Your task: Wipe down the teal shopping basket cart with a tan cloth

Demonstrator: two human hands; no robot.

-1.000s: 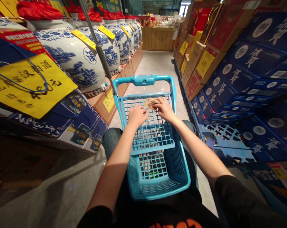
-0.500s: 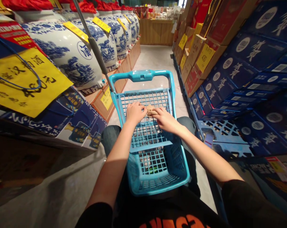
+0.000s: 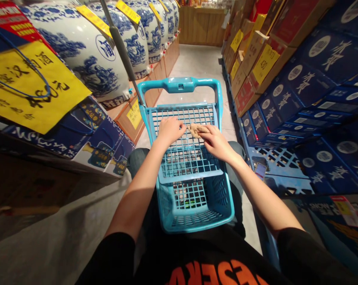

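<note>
My left hand [image 3: 170,130] lies palm down on the wire grid of a teal plastic shopping basket [image 3: 179,85], with its fingers just left of a crumpled tan piece of paper or wrapper [image 3: 198,130]. That piece rests on the upper grid [image 3: 184,166] between my hands. My right hand [image 3: 216,143] has its fingertips on the piece's right end, but whether they grip it is hard to tell. The basket sits on my lap, below both forearms.
Blue-and-white porcelain jars with red cloth covers and yellow tags [image 3: 92,59] stand on wooden stands at left beside a grey pole [image 3: 121,55]. Dark blue boxes [image 3: 297,87] and cardboard cartons [image 3: 252,67] are stacked at right. A phone [image 3: 260,171] lies on a blue pallet [image 3: 279,160].
The tan piece has gone from a flatter patch to a crumpled strip. My right hand has shifted slightly right. The surroundings sit higher in the picture than a second ago.
</note>
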